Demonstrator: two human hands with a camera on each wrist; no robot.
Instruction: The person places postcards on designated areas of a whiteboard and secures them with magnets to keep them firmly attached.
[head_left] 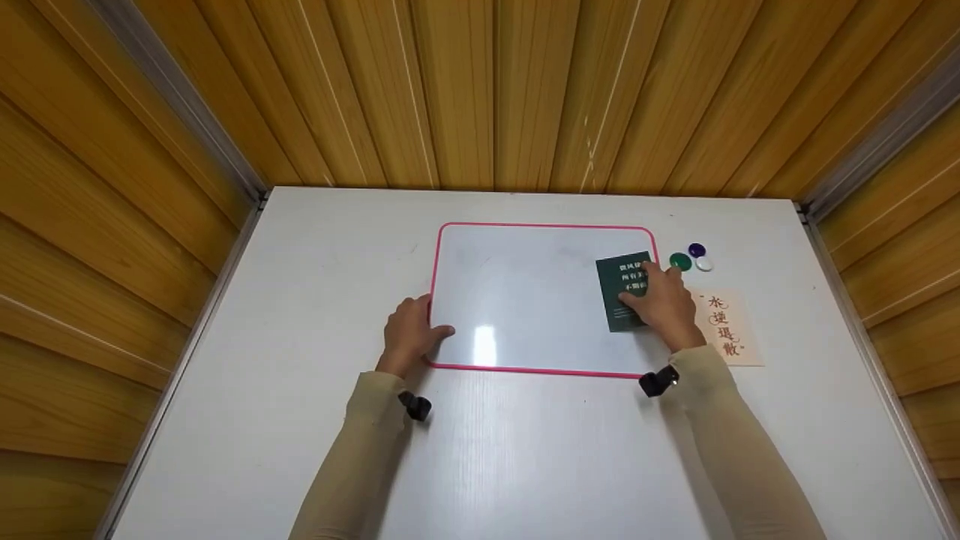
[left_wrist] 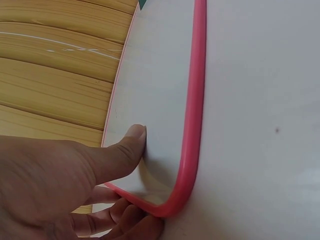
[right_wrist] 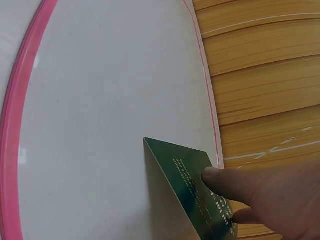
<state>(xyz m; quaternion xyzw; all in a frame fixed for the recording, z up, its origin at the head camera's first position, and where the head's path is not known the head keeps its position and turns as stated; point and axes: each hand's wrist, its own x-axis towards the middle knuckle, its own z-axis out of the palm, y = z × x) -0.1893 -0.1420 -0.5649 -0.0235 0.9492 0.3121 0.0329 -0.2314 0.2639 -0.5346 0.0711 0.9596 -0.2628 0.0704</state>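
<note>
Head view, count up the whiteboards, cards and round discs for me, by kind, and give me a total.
Whiteboard: 1
Cards: 2 (dark green card, pale card)
Round discs: 3 (green disc, purple disc, white disc)
Total: 6

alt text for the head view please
A person's right hand holds a dark green card over a pink-rimmed whiteboard while the left hand grips its left edge. Three discs and a pale card lie to the right.

My card, dark green with white lettering; board, white, pink-rimmed; paper, peach with reddish-brown characters; my sleeves, plain tan.
</note>
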